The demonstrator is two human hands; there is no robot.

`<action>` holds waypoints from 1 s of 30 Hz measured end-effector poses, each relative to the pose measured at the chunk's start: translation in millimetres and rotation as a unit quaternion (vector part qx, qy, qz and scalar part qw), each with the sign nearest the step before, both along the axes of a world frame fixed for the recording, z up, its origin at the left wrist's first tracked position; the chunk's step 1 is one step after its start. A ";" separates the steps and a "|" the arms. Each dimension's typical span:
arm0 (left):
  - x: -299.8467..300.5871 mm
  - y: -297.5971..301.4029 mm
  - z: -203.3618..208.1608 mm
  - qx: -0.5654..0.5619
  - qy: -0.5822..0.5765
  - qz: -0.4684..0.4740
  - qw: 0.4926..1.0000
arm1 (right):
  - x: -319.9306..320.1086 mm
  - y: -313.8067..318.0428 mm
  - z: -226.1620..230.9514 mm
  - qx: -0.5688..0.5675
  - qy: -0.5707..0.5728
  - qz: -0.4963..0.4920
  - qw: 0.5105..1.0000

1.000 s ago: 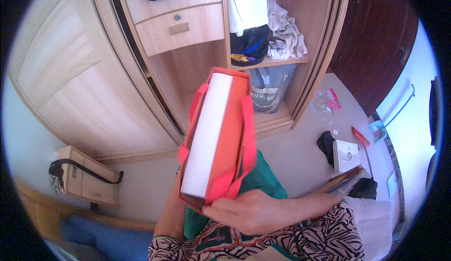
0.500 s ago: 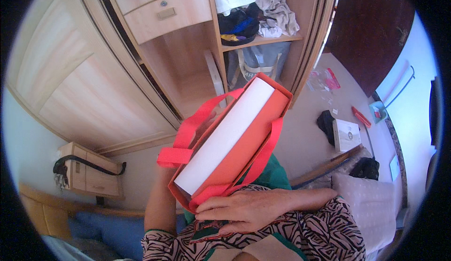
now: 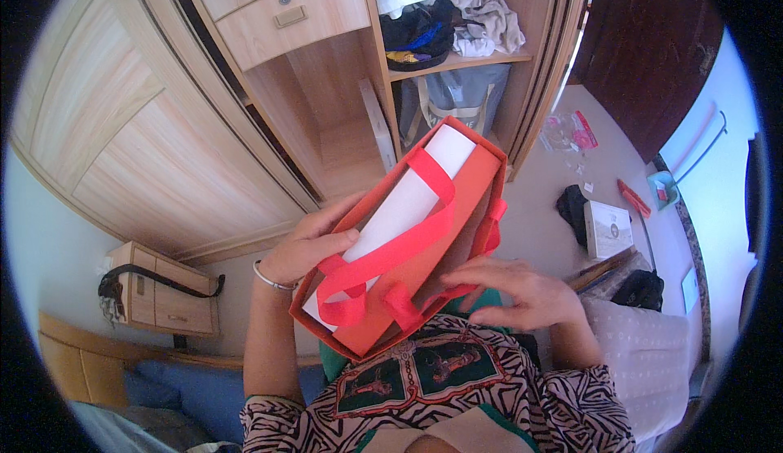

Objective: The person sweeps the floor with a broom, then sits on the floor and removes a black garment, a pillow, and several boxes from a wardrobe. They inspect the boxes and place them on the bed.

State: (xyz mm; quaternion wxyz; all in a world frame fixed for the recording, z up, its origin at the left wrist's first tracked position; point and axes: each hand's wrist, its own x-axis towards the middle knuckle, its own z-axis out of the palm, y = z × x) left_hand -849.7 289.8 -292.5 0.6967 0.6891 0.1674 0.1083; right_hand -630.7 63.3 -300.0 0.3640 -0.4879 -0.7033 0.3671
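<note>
An orange-red gift bag (image 3: 489, 172) is held tilted in front of my chest, its mouth facing up. Inside it a white box (image 3: 393, 215) lies beside an orange box (image 3: 447, 233). My left hand (image 3: 314, 245) grips the bag's left wall, thumb over the rim and fingers hidden behind it. One red ribbon handle (image 3: 400, 260) drapes across the white box inside the mouth. At the bag's near right side my right hand (image 3: 522, 294) has its fingers apart, the fingertips by the other red ribbon (image 3: 493, 229); whether they touch it is unclear.
Ahead stands an open wardrobe with a drawer (image 3: 294, 19), clothes (image 3: 481, 4) on a shelf and a grey tote bag (image 3: 465, 94) below. At right, a white box (image 3: 609, 229) and plastic packaging (image 3: 568, 131) lie on the floor. A small wooden cabinet (image 3: 159, 290) is at left.
One ribbon handle has gone from outside the left wall to inside the bag's mouth. My left hand now shows, gripping that wall. My right hand has moved off the near edge to the right.
</note>
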 end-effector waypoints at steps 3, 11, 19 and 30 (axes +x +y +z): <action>-0.5 1.7 -1.9 -0.007 0.002 0.031 0.999 | 12.7 -6.7 -3.1 0.061 -0.040 0.008 0.997; -3.5 -7.7 -0.4 -0.008 -0.036 0.095 0.995 | 8.7 -13.5 -2.6 0.056 0.019 -0.002 0.998; -4.1 -25.0 7.2 0.068 -0.032 0.069 0.995 | 23.3 -18.8 8.3 0.079 -0.012 -0.029 0.996; -17.5 -34.3 34.4 0.387 0.020 -0.043 0.921 | 17.3 39.3 20.3 0.229 -0.241 -0.152 0.931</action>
